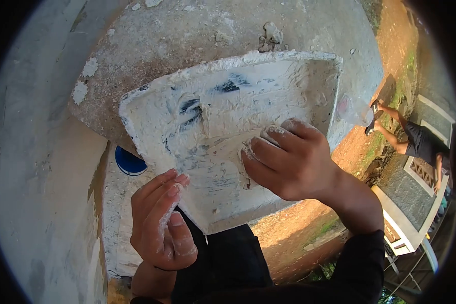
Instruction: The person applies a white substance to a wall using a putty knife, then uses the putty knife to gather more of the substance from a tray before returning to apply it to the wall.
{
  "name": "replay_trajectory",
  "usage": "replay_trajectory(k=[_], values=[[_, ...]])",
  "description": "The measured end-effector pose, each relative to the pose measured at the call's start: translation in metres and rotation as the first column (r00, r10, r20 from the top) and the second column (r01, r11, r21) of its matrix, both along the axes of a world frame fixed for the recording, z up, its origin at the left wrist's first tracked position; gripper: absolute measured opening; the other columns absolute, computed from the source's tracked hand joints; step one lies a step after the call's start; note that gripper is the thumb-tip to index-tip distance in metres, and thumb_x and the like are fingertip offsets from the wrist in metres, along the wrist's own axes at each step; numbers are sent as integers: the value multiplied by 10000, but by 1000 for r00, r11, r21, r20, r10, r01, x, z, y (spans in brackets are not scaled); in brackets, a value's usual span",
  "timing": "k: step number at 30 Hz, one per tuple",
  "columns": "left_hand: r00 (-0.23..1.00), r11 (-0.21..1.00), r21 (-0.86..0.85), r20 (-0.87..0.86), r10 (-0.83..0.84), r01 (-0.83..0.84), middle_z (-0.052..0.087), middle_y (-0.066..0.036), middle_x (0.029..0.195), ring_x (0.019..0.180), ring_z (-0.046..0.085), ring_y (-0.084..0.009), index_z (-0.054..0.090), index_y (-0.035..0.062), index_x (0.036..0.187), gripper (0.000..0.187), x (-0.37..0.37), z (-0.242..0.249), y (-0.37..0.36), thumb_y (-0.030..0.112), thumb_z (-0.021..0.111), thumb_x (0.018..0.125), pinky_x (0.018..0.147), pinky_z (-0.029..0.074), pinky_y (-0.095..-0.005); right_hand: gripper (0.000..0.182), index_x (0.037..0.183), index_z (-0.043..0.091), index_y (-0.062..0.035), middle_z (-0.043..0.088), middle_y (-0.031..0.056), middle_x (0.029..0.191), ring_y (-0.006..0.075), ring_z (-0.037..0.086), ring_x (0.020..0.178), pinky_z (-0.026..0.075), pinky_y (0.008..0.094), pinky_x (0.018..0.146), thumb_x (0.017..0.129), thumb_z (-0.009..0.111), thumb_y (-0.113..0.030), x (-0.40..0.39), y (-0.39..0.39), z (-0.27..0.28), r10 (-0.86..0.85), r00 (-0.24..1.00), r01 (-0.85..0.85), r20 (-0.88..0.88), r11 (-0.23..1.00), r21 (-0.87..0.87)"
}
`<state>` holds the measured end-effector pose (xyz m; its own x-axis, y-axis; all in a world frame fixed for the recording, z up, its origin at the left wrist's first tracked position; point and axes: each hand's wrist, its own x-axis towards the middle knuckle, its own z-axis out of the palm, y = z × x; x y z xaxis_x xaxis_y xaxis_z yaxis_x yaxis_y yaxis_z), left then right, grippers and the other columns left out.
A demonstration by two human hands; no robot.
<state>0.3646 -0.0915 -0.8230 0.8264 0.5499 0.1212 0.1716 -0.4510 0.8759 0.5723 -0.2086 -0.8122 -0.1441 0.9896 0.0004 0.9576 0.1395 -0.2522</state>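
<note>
A tray (228, 119) smeared with thick white paste lies on a rough grey slab, dark patches of its bottom showing through. My right hand (291, 159) is over the tray's near right part, fingers curled down at the paste; what they hold, if anything, is hidden beneath them. At the tray's lower left corner is my left hand (162, 220), its fingertips coated in white, slightly bent and apart, with nothing held. White residue covers knuckles of my right hand too.
The concrete slab (152, 40) bears dried splashes and a small lump (272, 33). A blue round object (130, 161) sits left of the tray. A plain wall (30, 152) rises at left. At far right, a person (420, 142) stands on bare ground near a building.
</note>
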Motion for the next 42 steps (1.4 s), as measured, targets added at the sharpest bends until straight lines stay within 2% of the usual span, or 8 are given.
replay_trajectory(k=[4, 11, 19, 22, 27, 30, 36, 42], values=[[998, 998, 14, 24, 66, -66, 589, -276, 1023, 962, 602, -351, 479, -101, 1160, 370, 4, 2, -3, 66, 373, 848, 827, 502, -410, 74, 605, 568, -117, 488, -21, 622, 123, 528, 585, 434, 255, 526, 600, 596, -186, 8, 25, -8, 86, 996, -84, -18, 994, 69], [991, 992, -21, 42, 128, -127, 588, -271, 1034, 974, 598, -346, 467, -111, 1184, 394, 5, -1, -5, 50, 386, 834, 858, 484, -415, 34, 647, 591, -149, 528, -26, 644, 144, 586, 634, 470, 285, 578, 664, 575, -173, 31, 45, -12, 106, 991, -105, -80, 994, 13], [988, 988, -48, 45, 147, -144, 589, -268, 1031, 980, 596, -345, 475, -113, 1172, 398, 8, -1, -5, 32, 381, 814, 885, 463, -433, 29, 652, 571, -137, 510, -26, 643, 148, 571, 607, 455, 296, 551, 637, 595, -141, 40, 37, -16, 30, 995, -25, -91, 998, 52], [981, 983, -35, 60, 184, -183, 648, -230, 940, 927, 607, -363, 510, -77, 1095, 289, 12, 1, -5, 24, 420, 839, 846, 461, -412, 100, 689, 596, -125, 525, -21, 662, 157, 576, 611, 452, 306, 535, 592, 619, -118, 45, 26, -3, -34, 993, 38, -117, 999, 34], [982, 981, -42, 32, 188, -187, 650, -223, 944, 931, 606, -355, 513, -74, 1092, 286, 10, 0, -3, 24, 423, 839, 845, 462, -409, 336, 848, 668, -108, 627, 55, 828, 233, 636, 738, 470, 324, 542, 513, 649, -124, 35, -7, 7, -147, 989, 149, -33, 986, 73], [983, 983, -47, 30, 182, -180, 650, -222, 945, 932, 606, -352, 514, -73, 1089, 287, 11, 0, -3, 19, 426, 833, 847, 461, -407, 349, 864, 663, -110, 628, 47, 846, 232, 635, 744, 470, 322, 549, 516, 647, -127, 29, -12, 1, -214, 977, 215, -24, 975, 54], [989, 988, -65, 42, 141, -138, 620, -249, 984, 955, 600, -348, 503, -92, 1111, 323, 11, -3, -5, 23, 407, 826, 871, 456, -420, 254, 830, 625, -103, 570, 28, 757, 213, 604, 681, 470, 298, 567, 578, 616, -129, 27, 17, -4, -214, 977, 213, -8, 975, -67], [991, 990, -72, 46, 122, -119, 589, -272, 1023, 992, 586, -347, 490, -111, 1134, 354, 3, -3, 0, 39, 387, 830, 895, 450, -433, 198, 816, 649, -109, 576, 34, 756, 193, 606, 695, 485, 310, 592, 628, 607, -153, 2, -5, 0, -216, 976, 215, 25, 976, 21]])
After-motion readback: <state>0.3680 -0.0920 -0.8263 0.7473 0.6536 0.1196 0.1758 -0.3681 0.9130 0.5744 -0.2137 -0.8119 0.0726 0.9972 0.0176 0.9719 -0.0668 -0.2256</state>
